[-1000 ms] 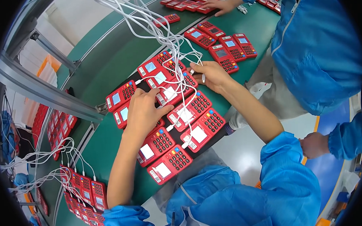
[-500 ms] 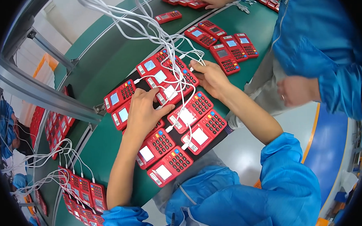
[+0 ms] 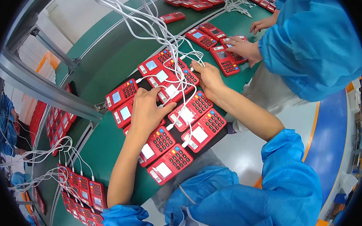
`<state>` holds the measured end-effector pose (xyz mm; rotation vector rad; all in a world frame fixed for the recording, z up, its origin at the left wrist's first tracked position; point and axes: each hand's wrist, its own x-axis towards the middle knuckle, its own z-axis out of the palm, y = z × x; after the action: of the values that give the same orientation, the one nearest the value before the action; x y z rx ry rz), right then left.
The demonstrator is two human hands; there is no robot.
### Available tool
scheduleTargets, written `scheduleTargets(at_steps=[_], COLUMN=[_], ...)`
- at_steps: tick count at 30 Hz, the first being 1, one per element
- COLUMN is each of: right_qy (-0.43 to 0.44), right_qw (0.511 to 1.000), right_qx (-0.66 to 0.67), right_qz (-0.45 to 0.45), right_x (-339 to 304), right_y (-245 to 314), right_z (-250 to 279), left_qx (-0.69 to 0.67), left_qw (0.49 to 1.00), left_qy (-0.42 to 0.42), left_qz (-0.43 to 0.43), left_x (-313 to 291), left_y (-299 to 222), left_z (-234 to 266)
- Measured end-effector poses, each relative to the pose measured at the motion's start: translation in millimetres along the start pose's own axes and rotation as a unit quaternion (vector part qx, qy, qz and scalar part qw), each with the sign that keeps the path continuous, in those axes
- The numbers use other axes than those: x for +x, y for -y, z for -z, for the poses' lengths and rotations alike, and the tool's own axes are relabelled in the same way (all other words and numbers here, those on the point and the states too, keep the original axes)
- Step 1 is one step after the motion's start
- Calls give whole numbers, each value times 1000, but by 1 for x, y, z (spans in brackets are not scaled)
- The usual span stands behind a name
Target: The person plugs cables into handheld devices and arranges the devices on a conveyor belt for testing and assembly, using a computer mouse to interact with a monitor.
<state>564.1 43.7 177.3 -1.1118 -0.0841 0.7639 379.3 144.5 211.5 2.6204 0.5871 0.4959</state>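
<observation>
Rows of red card terminals (image 3: 169,164) with black keys and pale screens lie on a dark tray in front of me. White cables hang over them, several with their connectors at the terminals' ends. My left hand (image 3: 146,108) closes round the lower end of a middle terminal (image 3: 171,91), index finger and thumb at its sides. A white cable runs to that index fingertip; its plug is hidden. At the tray's far right edge, my right hand (image 3: 208,78) pinches a white cable (image 3: 192,68) between thumb and index finger. Its other fingers are partly hidden beside the terminals.
A co-worker's hands (image 3: 245,49) are at a group of terminals (image 3: 202,38) on the green table to the right. Cabled terminals (image 3: 84,188) stand at lower left. A metal frame post (image 3: 51,92) crosses the left side; a cable bundle (image 3: 139,26) hangs overhead.
The co-worker's hands have come together over the terminals at the right, and that person leans closer. My own hands have barely moved; the view has shifted slightly.
</observation>
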Motion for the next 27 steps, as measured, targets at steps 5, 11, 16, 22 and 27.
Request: scheduleTargets(at_steps=[5,11,16,22,27], right_qy=[-28,24,98,97,215], right_qw=[999,999,974,919,899], right_qx=[-11,-21,-196,-382,-347], right_qz=[26,-35,-63,-3,-161], right_x=[9,6,11,16,-14], right_y=[-7,6,27,57,86], right_z=[-4,-2,14,49,58], left_qx=[-9,-17,34,86,101], left_qw=[1000,999,999,996,994], left_qy=[-19,-25,-25,-32,-37], left_qz=[7,19,-5,-4,-2], left_x=[-1,-1,4,7,8], left_y=[-5,-5,-5,-9,-12], left_z=[-4,-5,-6,-9,-10])
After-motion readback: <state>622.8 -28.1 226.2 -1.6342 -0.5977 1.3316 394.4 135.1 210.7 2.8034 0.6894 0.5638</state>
